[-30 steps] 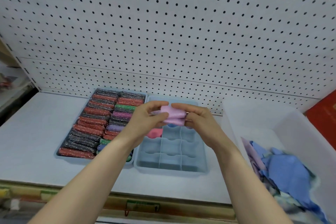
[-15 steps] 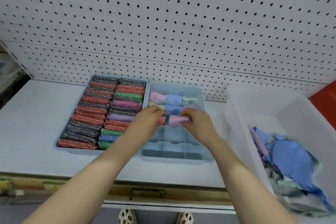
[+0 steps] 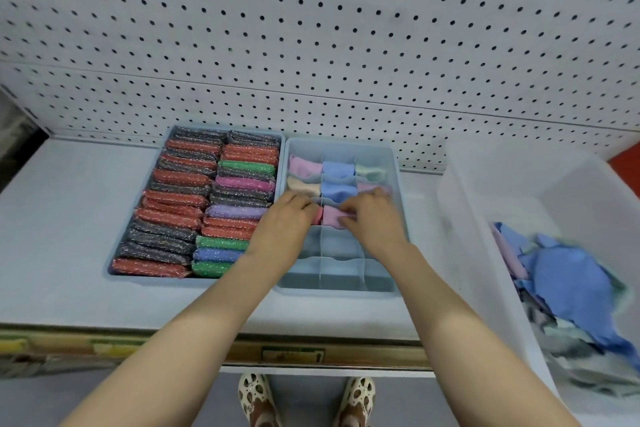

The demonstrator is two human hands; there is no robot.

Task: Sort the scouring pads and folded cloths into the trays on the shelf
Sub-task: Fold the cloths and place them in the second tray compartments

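Head view, hands: both hands are working together over the divided tray (image 3: 394, 163), close to each other but not touching.
Left hand: the left hand (image 3: 284, 222) is resting at the middle-left cell, its fingers curling down onto the edge of a pink folded cloth (image 3: 331, 215); a redder cloth is peeking out beside its fingertips.
Right hand: the right hand (image 3: 372, 218) is pinching the cloth's right end, pressing it down into the third-row centre cell.
Cloth position: the pink folded cloth is sitting partly in its cell, between the two hands, not yet fully seated by the look of it.
Divided tray: the two back rows are holding folded cloths in pink, blue, pale green and cream; the two front rows are standing empty.
Scouring pads: the scouring pads (image 3: 194, 204) are filling the neighbouring tray (image 3: 114, 272) on the left in two packed columns, so that half seems done.
Clear bin: a clear bin (image 3: 460, 236) on the right is holding a loose heap of unfolded cloths (image 3: 571, 281), so plenty seems left.
Risk: the fold is likely springing open if the fingers are letting go before it is wedged below the dividers.
Risk: pushing too hard could be bending a thin divider or dragging the redder cloth out of its cell.
Risk: a sleeve-free forearm is passing near the tray's front rim, so a nudge might be sliding it towards the shelf (image 3: 52, 218) edge.
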